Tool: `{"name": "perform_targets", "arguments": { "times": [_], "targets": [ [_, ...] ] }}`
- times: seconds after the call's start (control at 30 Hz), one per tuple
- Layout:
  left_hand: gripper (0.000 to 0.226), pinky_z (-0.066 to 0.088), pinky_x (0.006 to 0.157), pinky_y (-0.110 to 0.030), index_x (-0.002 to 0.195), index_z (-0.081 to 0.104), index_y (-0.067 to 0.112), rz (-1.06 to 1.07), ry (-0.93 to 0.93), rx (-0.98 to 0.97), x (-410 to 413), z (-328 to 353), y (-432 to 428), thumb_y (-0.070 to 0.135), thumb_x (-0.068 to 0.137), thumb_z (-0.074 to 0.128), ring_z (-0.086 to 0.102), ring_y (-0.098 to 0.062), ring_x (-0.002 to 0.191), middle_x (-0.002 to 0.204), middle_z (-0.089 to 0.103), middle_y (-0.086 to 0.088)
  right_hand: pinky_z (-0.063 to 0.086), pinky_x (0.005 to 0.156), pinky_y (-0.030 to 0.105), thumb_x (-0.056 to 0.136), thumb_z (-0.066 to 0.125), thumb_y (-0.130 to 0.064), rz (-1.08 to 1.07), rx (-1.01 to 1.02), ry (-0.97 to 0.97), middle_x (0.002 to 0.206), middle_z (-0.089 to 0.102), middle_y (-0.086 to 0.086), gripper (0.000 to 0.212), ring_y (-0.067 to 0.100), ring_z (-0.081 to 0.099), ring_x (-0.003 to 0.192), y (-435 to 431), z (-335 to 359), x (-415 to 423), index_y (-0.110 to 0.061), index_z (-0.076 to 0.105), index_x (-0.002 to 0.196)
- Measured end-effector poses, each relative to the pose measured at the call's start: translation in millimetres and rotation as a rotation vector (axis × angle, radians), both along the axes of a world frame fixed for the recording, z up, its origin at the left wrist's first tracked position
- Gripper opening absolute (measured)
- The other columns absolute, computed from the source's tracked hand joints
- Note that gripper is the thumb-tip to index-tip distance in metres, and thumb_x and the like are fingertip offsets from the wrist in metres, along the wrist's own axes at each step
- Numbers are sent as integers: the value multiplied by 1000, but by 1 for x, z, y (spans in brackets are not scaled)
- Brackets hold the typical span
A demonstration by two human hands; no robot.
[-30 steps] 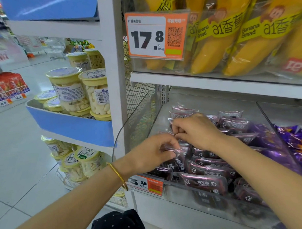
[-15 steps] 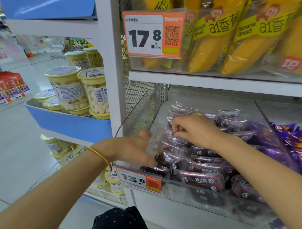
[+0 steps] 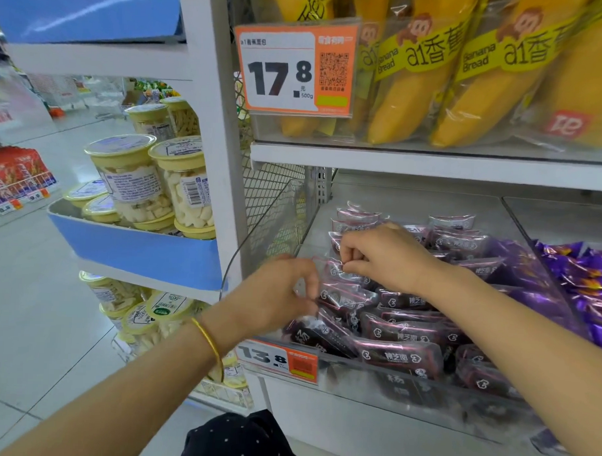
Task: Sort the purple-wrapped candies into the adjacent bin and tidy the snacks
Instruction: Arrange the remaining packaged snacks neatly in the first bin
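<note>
- Right hand (image 3: 390,258): fingers pinch a dark snack packet (image 3: 337,272) at frame centre.
- Left hand (image 3: 276,295): blurred, so its grip cannot be told.
- Purple-wrapped candies (image 3: 591,289) lie far right.
- Best to lay packets flat, edges aligned.

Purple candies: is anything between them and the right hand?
Yes: a clear divider wall stands between the right hand, pinching at the dark-wrapped packets, and the purple candies beyond it.

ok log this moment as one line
left hand: at dark packets, grip blurred | right hand: pinches packet | purple candies: right bin, untouched
</note>
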State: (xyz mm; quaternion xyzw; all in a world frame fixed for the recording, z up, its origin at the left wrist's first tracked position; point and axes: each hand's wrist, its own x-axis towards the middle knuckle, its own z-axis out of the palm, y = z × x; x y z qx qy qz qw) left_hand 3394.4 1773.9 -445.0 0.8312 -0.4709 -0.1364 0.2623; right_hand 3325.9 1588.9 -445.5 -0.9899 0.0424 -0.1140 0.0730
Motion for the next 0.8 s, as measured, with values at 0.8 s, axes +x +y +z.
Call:
{"name": "perform_targets", "arguments": {
  "times": [0.8],
  "targets": [
    [42,25,91,-4,112,62,32,-104,-153,-313,-17,-22,4,55,82,44,40,2,107,111,55,16,26,106,35,87,59,-42,-29,-85,141,91,65,-12,19,8,47,81,4,8,6,-26,67,94]
  ]
}}
